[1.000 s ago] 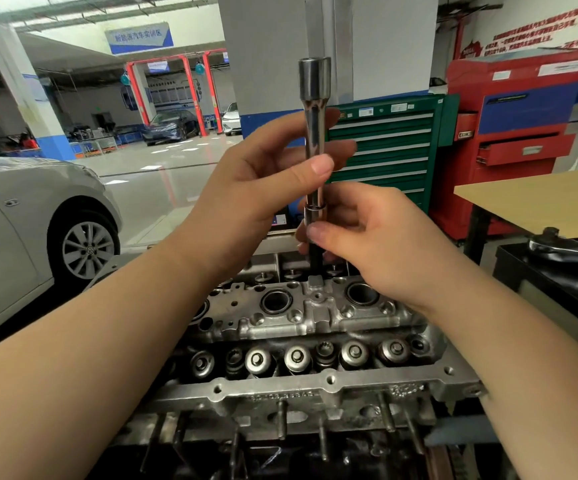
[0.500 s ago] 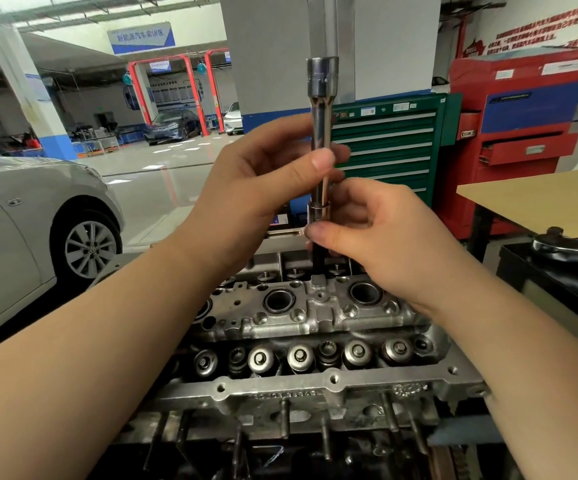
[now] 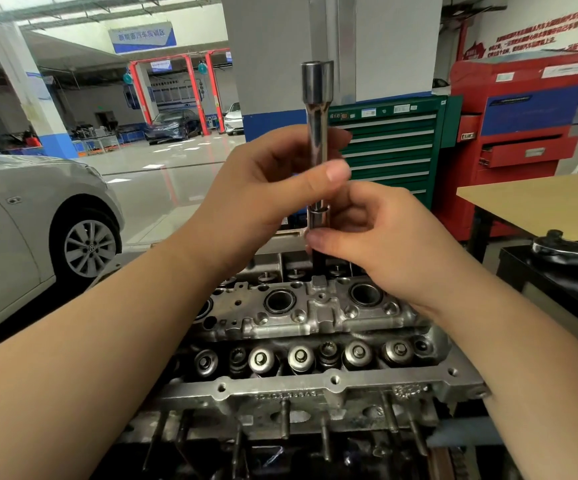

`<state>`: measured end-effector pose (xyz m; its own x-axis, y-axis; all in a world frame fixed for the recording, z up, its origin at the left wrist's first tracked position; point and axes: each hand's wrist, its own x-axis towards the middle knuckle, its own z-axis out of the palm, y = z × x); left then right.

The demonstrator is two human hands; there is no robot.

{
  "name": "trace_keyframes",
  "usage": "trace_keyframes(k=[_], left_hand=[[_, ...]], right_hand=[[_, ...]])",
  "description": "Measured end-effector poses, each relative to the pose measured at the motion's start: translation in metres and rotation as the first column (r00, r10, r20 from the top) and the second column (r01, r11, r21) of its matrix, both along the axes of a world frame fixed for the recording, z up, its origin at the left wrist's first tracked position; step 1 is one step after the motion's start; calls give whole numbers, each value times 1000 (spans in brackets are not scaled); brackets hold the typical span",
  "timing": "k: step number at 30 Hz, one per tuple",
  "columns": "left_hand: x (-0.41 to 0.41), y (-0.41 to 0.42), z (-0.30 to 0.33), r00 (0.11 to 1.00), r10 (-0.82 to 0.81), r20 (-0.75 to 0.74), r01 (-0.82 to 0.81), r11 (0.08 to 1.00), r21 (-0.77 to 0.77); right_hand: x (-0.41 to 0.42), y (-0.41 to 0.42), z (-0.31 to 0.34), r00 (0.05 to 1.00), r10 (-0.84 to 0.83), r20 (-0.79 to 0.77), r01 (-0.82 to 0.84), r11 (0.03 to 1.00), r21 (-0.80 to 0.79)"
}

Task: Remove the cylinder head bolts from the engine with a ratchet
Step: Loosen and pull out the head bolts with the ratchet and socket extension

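Barely anything shifted, extension bar [image 3: 317, 133] still upright over the cylinder head [image 3: 308, 306]; left hand [image 3: 266, 192] curled round its shaft | right hand [image 3: 384, 237] pinching the socket [image 3: 317, 218] at the bottom | chrome's stiff, slick, heavyish; grip low near the joint | ratchet [image 3: 567, 252] parked off right

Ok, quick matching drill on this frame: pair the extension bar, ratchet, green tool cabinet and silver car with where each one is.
Things:
1. extension bar
2. ratchet
3. green tool cabinet
4. silver car

Places:
A. far left, on the shop floor
B. lying on the black stand at right
C. upright over the cylinder head, held by the left hand and right hand
D. behind the hands, beside the red cabinet

Pairs: 1-C, 2-B, 3-D, 4-A
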<state>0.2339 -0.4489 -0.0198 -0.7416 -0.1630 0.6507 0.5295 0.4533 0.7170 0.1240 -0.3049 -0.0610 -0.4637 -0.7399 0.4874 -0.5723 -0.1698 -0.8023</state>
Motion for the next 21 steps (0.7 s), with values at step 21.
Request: trace_keyframes(k=[21], left_hand=[[-5, -12, -10, 999, 28, -27, -23, 988, 156]], right_hand=[[3, 12, 29, 998, -61, 6, 61, 993, -105]])
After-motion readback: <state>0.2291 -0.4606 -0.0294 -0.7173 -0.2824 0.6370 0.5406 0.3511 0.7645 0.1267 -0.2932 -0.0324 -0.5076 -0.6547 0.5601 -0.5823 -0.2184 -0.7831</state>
